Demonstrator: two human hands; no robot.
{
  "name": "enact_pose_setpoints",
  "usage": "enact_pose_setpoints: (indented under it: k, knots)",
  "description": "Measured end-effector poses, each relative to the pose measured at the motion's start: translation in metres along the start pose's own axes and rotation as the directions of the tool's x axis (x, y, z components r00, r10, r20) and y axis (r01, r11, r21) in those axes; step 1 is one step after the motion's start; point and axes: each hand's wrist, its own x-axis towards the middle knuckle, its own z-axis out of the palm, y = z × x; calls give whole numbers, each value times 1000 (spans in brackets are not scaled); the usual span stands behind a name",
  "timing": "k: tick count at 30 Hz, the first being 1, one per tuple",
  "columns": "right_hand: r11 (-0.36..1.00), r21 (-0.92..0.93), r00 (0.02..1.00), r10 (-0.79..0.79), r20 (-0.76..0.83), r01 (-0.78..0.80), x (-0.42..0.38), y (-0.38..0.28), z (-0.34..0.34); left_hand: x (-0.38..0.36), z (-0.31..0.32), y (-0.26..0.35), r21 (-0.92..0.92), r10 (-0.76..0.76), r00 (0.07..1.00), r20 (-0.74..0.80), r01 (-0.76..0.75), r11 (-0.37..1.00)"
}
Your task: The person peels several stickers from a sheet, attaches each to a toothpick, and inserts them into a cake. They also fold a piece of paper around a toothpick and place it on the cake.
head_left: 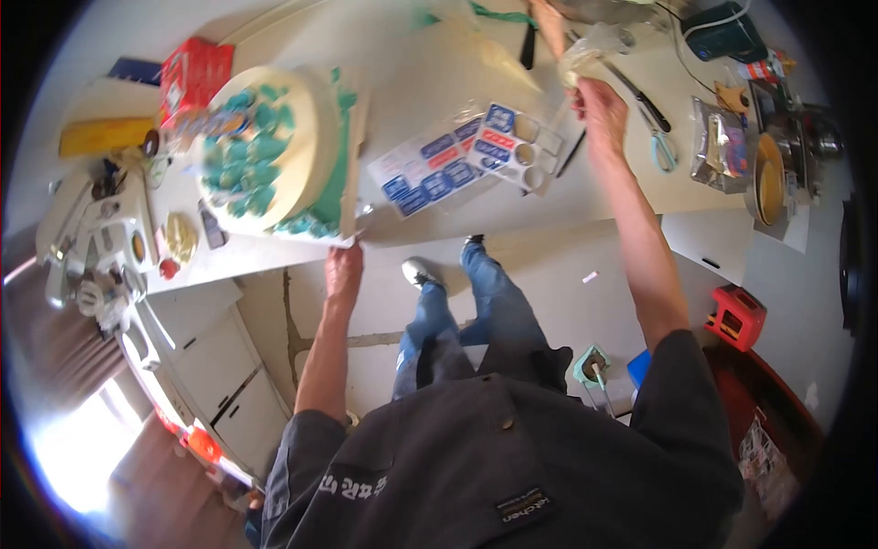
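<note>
A cream-coloured cake (311,137) with teal frosting petals stands on a cake board (352,188), whose surface carries more teal frosting. My left hand (343,274) grips the near corner of that board, fingers partly hidden at its edge. Farther right, my right hand (601,108) is closed around the end of a crumpled clear plastic bag (590,57) with something pale inside. Between my hands lie printed sticker sheets (439,169) in blue, red and white. Black-handled knives (654,112) and light blue scissors (662,151) rest beside my right forearm.
Another person's hand (549,26) reaches in at the far edge. A red box (194,78) and a white stand mixer (119,224) are on the left. Pans (770,178) and packets (720,146) crowd the right end. A red case (736,316) sits below the counter.
</note>
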Motion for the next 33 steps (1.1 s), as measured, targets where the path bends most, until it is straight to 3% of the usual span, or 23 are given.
enact_pose_setpoints:
  k: [2,3,4,7,9,11,13,15,17,21,24,25,26,28,29,31,33]
  knots:
    - [999,-5,999,50,15,-50,-48,-7,2,2,-26,19,-105,-35,979,-200,14,994]
    - [996,23,996,83,23,-83,-72,-5,1,-1,-31,25,-70,-94,976,-198,82,994]
    - [990,41,990,137,36,-138,-97,0,0,-8,-37,30,-163,-149,956,-254,109,981]
    - [927,-6,926,376,34,-376,-183,18,17,-48,-51,47,-338,-403,888,-222,317,886]
    - [878,-34,866,478,146,-478,-245,40,36,-79,-64,58,-554,-578,805,-133,423,717]
    - [786,-143,739,615,276,-601,-299,60,57,-100,-90,71,-682,-683,728,-54,473,558]
    - [770,-295,679,638,364,-566,-342,42,98,-119,-117,80,-760,-767,639,61,528,380]
    - [847,-427,679,518,521,-318,-376,34,135,-136,-142,81,-795,-798,580,161,556,244]
    - [917,-400,683,289,671,4,-405,32,167,-148,-164,79,-827,-805,578,138,514,227]
    - [876,-458,622,276,733,150,-440,-24,210,-167,-177,68,-927,-816,573,75,342,155]
    - [900,-395,668,180,722,184,-455,-29,219,-177,-198,59,-979,-829,528,185,174,-107]
    - [898,-402,696,173,697,180,-453,-27,217,-181,-204,55,-977,-846,509,156,206,-56]
    - [894,-411,723,165,671,177,-452,-28,216,-187,-211,51,-954,-829,557,-43,224,200]
    - [947,-295,706,295,644,-127,-453,-53,221,-205,-222,43,-725,-655,648,-388,224,651]
    - [928,-262,662,372,650,-264,-448,-65,221,-210,-220,33,-539,-456,663,-593,93,837]
    - [858,-235,572,486,661,-457,-442,-86,222,-218,-236,24,-361,-279,666,-691,16,933]
    - [841,-278,536,516,669,-463,-445,-99,222,-222,-241,16,-223,-146,632,-761,-43,974]
